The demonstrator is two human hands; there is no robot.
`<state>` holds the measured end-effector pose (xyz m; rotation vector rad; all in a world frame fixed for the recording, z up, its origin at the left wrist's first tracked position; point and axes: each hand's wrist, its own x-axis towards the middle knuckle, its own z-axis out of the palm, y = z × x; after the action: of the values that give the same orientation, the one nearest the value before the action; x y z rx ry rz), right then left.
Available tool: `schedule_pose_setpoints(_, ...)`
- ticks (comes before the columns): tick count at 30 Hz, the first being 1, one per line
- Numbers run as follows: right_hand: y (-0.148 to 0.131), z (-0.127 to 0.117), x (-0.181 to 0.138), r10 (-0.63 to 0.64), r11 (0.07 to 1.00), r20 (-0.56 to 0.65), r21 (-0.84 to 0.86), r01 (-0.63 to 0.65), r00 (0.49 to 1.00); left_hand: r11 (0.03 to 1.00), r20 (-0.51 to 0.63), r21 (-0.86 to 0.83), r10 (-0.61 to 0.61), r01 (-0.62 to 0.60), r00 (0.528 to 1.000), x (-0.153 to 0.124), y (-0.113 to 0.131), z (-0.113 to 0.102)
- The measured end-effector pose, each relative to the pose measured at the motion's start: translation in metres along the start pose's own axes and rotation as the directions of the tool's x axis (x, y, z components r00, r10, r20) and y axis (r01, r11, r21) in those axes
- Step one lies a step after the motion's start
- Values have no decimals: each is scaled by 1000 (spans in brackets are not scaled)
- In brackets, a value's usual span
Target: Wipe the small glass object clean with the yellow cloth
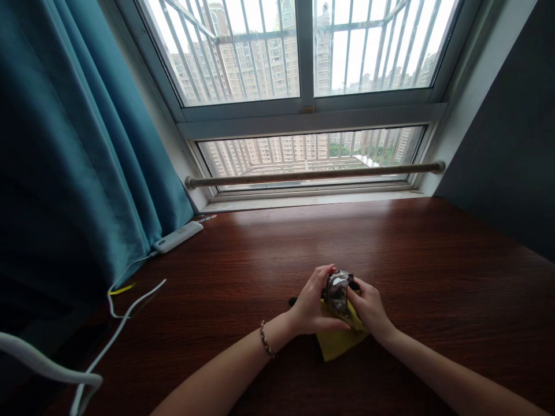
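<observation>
One shiny object (337, 293), grasped by left hand (310, 304), right hand (372, 309); long axis roughly toward window (307, 118).

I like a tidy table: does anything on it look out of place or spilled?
No spill shows. The white cable at left looks untidy, its tip seemingly lying loose on the table. The shiny object between left hand and right hand shows nothing clearly odd.
</observation>
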<state>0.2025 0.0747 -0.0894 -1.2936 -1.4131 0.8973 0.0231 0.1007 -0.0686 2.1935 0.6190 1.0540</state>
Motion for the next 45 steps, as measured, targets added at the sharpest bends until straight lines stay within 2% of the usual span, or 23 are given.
schedule_pose_setpoints(3,1,-1,2,44,998,3,49,-44,999,997,-61,75,-3,8,998,-2,0,6)
schedule_pose_setpoints(7,3,-2,3,3,999,39,40,-5,999,994,-79,102,-26,34,997,1,5,1)
schedule_pose_setpoints(12,4,-2,2,-27,1000,94,1,27,995,995,-2,69,-77,77,997,5,7,-12)
schedule_pose_setpoints(17,4,-1,1,-33,999,102,-13,34,994,993,47,62,-99,96,994,5,1,-13)
schedule_pose_setpoints(22,7,1,2,-35,996,30,-81,38,999,992,48,127,-30,24,998,3,-1,-7)
schedule_pose_setpoints(26,6,1,3,-3,1000,-6,-15,2,1000,978,-8,204,53,-51,999,-1,0,1)
schedule_pose_setpoints(29,6,0,3,32,998,6,45,-32,999,959,-11,265,109,-102,994,-2,1,4)
schedule_pose_setpoints(33,11,-1,4,-15,998,51,61,12,999,947,-6,294,134,-127,991,-1,1,2)
schedule_pose_setpoints(37,14,-2,5,-53,995,105,93,43,993,966,-20,255,51,-44,999,1,2,-5)
schedule_pose_setpoints(42,7,-3,6,6,996,161,85,-19,987,981,20,162,-116,112,993,4,3,-13)
schedule_pose_setpoints(45,5,-3,6,30,995,161,92,-46,986,979,60,117,-173,165,983,5,3,-14)
